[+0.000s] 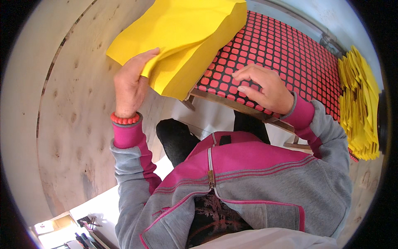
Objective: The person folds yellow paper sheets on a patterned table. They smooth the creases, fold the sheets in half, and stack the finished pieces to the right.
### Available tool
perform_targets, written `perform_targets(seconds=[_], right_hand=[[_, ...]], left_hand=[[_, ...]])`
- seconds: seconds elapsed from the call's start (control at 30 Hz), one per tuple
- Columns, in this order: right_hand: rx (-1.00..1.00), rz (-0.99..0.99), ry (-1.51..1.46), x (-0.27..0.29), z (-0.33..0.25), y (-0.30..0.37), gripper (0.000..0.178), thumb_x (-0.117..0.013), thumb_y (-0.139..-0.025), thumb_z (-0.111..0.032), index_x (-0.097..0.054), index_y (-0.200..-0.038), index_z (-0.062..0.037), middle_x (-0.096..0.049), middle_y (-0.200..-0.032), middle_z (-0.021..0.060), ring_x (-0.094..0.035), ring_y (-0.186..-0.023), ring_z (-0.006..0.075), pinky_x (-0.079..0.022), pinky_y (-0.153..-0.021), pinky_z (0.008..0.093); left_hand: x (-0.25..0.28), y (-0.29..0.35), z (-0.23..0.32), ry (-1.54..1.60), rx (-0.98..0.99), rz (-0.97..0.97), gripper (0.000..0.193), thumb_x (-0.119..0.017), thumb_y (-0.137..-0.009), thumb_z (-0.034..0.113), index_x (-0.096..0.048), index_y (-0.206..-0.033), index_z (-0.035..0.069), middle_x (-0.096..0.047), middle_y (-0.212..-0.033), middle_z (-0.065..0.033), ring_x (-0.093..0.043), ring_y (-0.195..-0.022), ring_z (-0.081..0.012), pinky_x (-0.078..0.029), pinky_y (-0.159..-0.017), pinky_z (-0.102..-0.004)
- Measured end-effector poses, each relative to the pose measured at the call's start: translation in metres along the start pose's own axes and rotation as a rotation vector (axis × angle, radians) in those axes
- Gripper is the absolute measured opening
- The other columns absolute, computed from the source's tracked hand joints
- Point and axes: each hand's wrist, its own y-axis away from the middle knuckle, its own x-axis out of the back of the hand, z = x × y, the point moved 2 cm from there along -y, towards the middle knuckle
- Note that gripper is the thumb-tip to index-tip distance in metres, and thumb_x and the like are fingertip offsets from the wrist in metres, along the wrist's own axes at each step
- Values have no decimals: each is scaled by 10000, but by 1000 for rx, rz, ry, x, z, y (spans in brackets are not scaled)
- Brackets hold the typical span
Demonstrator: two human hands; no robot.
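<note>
A large piece of yellow fabric (182, 45), folded and box-like along one side, stands over the left end of the table. My left hand (133, 81) grips its near left edge, thumb on top and the fingers hidden behind the cloth. My right hand (265, 86) rests on the table with its fingers half curled and apart, the thumb away from the index finger. Nothing shows in that hand, and it is separate from the yellow fabric.
The table has a red-and-black checked cover (273, 50) and a wooden frame edge. A thick stack of folded yellow pieces (358, 103) stands at its right end. A pale wooden panel (78, 91) lies to the left. My knees are below the table's near edge.
</note>
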Motion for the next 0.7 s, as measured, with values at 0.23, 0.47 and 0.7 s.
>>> perform_targets(seconds=[0.23,0.47,0.7], right_hand=[[-355,-81,-727,-10,10,-18,205,-693,-985,-146,-638,-1084,25,-708,-1018,99,-699,-969,170,-556,-885,301],[-648,16,-1223,19,7,-35,860,-310,-1012,-733,-561,-1356,15,-649,-1331,170,-653,-1196,238,-523,-1007,369],[-574,284,-912,75,73,20,564,-558,-1029,-503,-607,-1292,-6,-681,-1252,106,-678,-1105,205,-552,-932,346]], left_hand=[[29,-30,-4,207,174,152,213,-599,-1020,5,-671,-1220,0,-709,-1102,-57,-641,-1028,-151,-486,-926,-272],[7,-41,99,139,-44,-47,305,-630,-921,-34,-683,-1218,5,-726,-1139,-105,-686,-1054,-195,-524,-905,-306],[-102,-43,179,-57,-357,-154,419,-620,-755,-33,-678,-1161,55,-741,-964,-158,-720,-817,-346,-579,-719,-425]])
